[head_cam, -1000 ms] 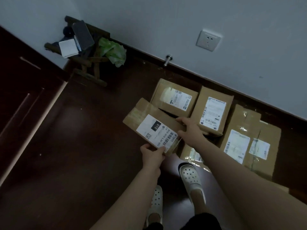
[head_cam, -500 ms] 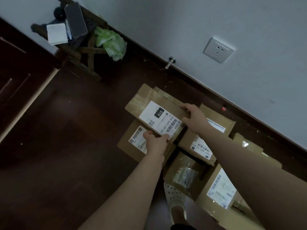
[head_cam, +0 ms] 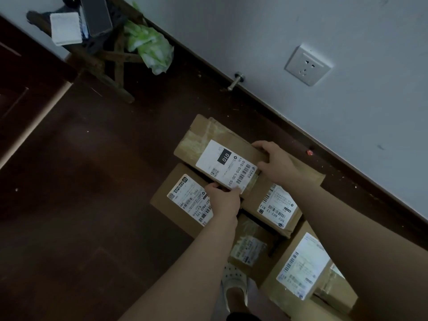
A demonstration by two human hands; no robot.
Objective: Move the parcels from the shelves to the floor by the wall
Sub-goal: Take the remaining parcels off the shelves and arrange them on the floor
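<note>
I hold a brown cardboard parcel with a white "010" label low over the other parcels by the wall. My left hand grips its near corner and my right hand grips its right end. Under it on the dark floor lie a parcel with a white label at the left and another labelled parcel at the right. A small taped parcel and a larger parcel lie nearer to me.
A grey wall with a socket and dark skirting runs diagonally behind the parcels; a door stopper juts from it. A wooden stool with a phone, white pad and green bag stands far left. My shoe is beside the parcels.
The held parcel has moved away from me toward the wall and lower, now over the parcels on the floor. Both hands keep their hold.
</note>
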